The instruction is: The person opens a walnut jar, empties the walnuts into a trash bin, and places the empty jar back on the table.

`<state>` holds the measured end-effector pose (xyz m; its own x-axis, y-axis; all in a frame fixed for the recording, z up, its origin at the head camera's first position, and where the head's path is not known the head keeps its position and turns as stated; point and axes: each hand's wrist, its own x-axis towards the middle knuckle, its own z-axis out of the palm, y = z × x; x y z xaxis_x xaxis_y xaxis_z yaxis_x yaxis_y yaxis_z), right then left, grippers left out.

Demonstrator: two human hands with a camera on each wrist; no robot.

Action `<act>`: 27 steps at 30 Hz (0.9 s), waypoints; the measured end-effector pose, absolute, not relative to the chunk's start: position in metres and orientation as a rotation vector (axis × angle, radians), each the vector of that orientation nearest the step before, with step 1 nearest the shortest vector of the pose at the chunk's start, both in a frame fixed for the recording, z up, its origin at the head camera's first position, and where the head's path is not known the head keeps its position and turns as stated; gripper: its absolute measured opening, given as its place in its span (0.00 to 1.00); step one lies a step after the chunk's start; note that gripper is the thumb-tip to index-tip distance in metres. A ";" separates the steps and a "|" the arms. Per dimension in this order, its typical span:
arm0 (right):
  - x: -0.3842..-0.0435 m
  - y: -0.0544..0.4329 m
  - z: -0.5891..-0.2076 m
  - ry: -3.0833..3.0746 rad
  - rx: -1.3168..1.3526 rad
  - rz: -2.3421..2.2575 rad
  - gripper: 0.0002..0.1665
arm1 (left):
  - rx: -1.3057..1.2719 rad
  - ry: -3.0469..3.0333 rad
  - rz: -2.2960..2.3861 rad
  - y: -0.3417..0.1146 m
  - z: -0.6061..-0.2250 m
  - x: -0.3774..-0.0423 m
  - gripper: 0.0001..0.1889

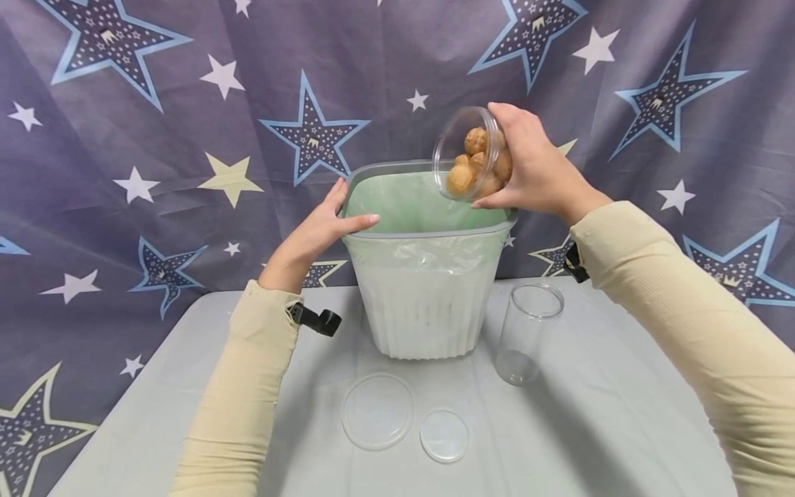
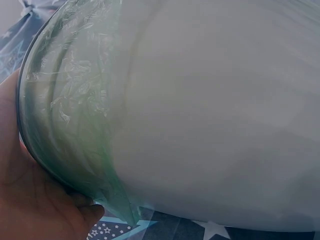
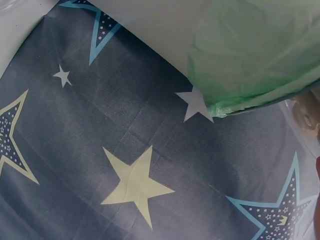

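My right hand [image 1: 534, 155] grips a clear plastic jar [image 1: 442, 155] from its right side. The jar is tilted, its wide round end facing left, above the right part of the bin's opening. Several round, golden-brown, walnut-like pieces [image 1: 462, 178] sit inside it. My left hand [image 1: 317, 224] holds the left rim of a white trash bin [image 1: 428, 304], thumb over the rim. A green bag [image 1: 397, 200] lines the bin and folds down over its outside; the left wrist view shows this bag [image 2: 75, 110] near my fingers. At the right wrist view's edge, part of the jar [image 3: 306, 117] shows.
A tall clear jar [image 1: 528, 338] stands uncapped right of the bin. Two clear round lids, one larger [image 1: 377, 412] and one smaller [image 1: 444, 436], lie on the white-covered table [image 1: 310, 455] in front. A star-patterned curtain [image 1: 385, 41] hangs close behind the bin.
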<state>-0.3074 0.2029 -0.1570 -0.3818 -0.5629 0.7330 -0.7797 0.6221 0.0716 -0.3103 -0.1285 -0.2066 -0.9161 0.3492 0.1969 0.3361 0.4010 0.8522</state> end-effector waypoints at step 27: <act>-0.319 0.206 -0.157 -2.102 1.087 0.258 0.71 | 0.643 2.629 1.560 -0.129 -0.206 -0.309 0.50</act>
